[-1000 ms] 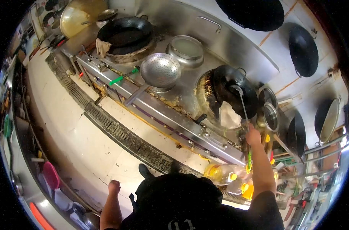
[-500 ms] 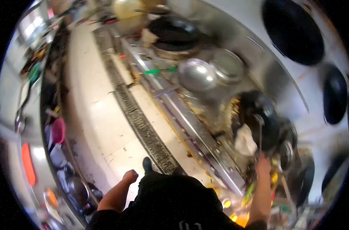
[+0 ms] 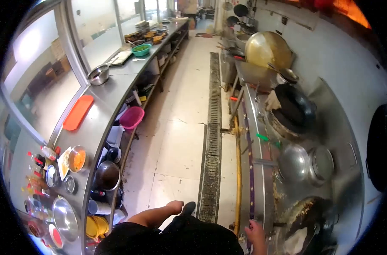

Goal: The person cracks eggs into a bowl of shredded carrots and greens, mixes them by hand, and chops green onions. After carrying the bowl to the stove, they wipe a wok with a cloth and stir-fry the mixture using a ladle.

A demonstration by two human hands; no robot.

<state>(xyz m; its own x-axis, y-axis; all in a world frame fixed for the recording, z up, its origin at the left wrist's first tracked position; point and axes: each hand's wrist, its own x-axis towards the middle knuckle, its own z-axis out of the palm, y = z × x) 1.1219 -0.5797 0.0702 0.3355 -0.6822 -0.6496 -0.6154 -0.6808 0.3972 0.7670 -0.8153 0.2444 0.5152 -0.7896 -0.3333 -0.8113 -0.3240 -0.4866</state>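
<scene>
Steel stove edge under right hand grip.

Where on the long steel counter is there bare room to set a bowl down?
Bare steel lies between the orange tray and the steel pot. The near end is crowded with sauce bottles and bowls; the far end holds a green basin and dishes.

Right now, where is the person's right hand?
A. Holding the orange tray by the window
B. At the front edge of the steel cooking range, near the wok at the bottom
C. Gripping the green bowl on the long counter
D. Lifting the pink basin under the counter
B: the right hand sits at the front edge of the cooking range, beside the near wok; the left hand hangs free over the floor.
</scene>
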